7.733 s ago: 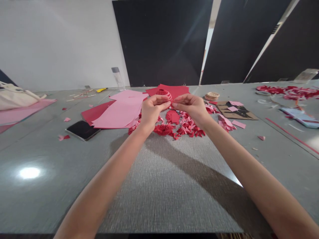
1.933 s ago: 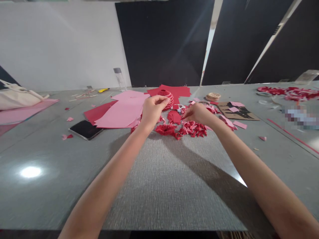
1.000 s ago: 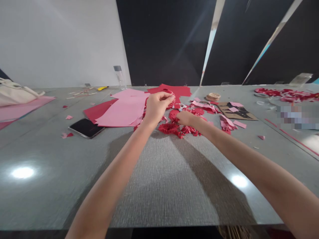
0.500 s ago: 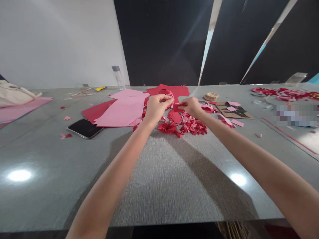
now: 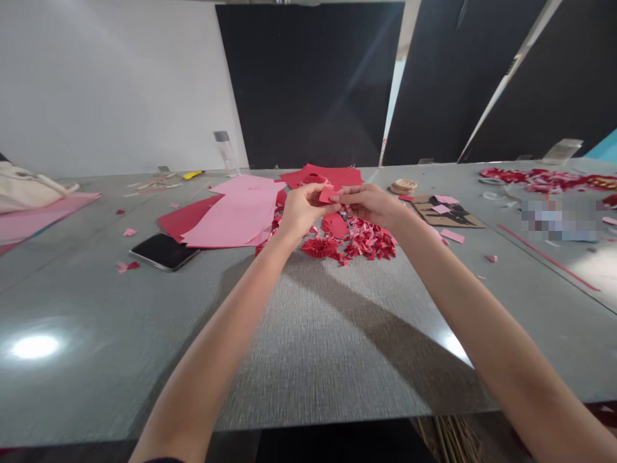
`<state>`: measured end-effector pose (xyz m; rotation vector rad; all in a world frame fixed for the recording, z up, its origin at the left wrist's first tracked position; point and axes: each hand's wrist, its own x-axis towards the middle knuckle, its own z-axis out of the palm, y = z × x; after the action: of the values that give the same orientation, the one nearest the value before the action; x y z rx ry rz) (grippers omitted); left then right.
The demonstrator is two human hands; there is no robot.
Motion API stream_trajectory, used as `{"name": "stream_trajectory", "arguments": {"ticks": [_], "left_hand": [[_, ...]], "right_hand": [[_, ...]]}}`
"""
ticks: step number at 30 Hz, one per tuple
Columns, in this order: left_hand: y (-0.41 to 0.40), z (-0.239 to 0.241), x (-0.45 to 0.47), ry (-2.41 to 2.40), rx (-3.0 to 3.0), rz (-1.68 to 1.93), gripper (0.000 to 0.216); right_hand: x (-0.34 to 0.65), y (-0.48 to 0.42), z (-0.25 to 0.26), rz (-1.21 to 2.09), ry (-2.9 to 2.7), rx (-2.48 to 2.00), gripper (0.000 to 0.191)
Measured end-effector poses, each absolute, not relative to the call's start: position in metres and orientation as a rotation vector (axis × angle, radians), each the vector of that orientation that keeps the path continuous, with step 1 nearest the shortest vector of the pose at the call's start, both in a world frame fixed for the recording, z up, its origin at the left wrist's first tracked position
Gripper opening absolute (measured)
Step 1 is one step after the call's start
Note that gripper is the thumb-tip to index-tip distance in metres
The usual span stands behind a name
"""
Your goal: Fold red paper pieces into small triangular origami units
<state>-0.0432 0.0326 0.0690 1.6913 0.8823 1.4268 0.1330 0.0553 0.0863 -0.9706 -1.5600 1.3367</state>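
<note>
A small red paper piece (image 5: 328, 195) is held up between my two hands above the middle of the table. My left hand (image 5: 303, 207) pinches it from the left with thumb and fingers. From the right, the fingertips of my right hand (image 5: 370, 203) close on its other edge. Below them lie a heap of folded red and pink paper pieces (image 5: 370, 243) and a round red ruffled paper form (image 5: 319, 247). A second ruffled form (image 5: 313, 179) sits behind my left hand, partly hidden, on red sheets (image 5: 342, 175).
Pink sheets (image 5: 236, 215) lie left of my hands, a phone (image 5: 164, 251) by their near edge. A clear bottle (image 5: 224, 152) and a yellow cutter (image 5: 193, 175) are farther back. To the right are round wooden pieces (image 5: 403, 186), a cardboard piece (image 5: 463, 214) and red paper strips (image 5: 544, 180).
The red paper piece was in my right hand, apart from the left. It has moved left into my left hand's fingers, and both hands now meet at it.
</note>
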Motion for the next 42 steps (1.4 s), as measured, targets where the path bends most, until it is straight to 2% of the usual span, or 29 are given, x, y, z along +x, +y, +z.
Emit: {"name": "stream_trajectory", "arguments": {"ticks": [4, 8, 12, 19, 24, 27, 30, 35, 42], "left_hand": [[0.032, 0.071, -0.041, 0.898, 1.701, 1.497, 0.040], [0.031, 0.069, -0.041, 0.898, 1.643, 1.457, 0.022], [0.036, 0.061, -0.040, 0.964, 1.592, 1.514, 0.017], [0.045, 0.055, -0.040, 1.040, 1.735, 1.525, 0.043], [0.040, 0.056, -0.040, 1.011, 1.705, 1.506, 0.018], [0.038, 0.056, -0.041, 1.095, 1.636, 1.537, 0.011], [0.040, 0.053, -0.043, 1.097, 1.610, 1.545, 0.013], [0.044, 0.051, -0.042, 0.999, 1.547, 1.552, 0.016], [0.042, 0.055, -0.040, 0.959, 1.416, 1.595, 0.011]], "right_hand": [[0.136, 0.056, 0.083, 1.343, -1.553, -0.930, 0.007], [0.139, 0.057, 0.082, 1.351, -1.515, -0.905, 0.006], [0.140, 0.057, 0.080, 1.339, -1.480, -0.927, 0.013], [0.142, 0.059, 0.073, 1.214, -1.483, -0.999, 0.017], [0.142, 0.062, 0.072, 1.248, -1.567, -0.915, 0.011], [0.140, 0.059, 0.076, 1.200, -1.705, -0.926, 0.020], [0.135, 0.054, 0.077, 1.057, -1.748, -0.977, 0.033], [0.127, 0.054, 0.073, 1.040, -1.555, -0.940, 0.030], [0.124, 0.055, 0.073, 1.019, -1.531, -0.890, 0.035]]}}
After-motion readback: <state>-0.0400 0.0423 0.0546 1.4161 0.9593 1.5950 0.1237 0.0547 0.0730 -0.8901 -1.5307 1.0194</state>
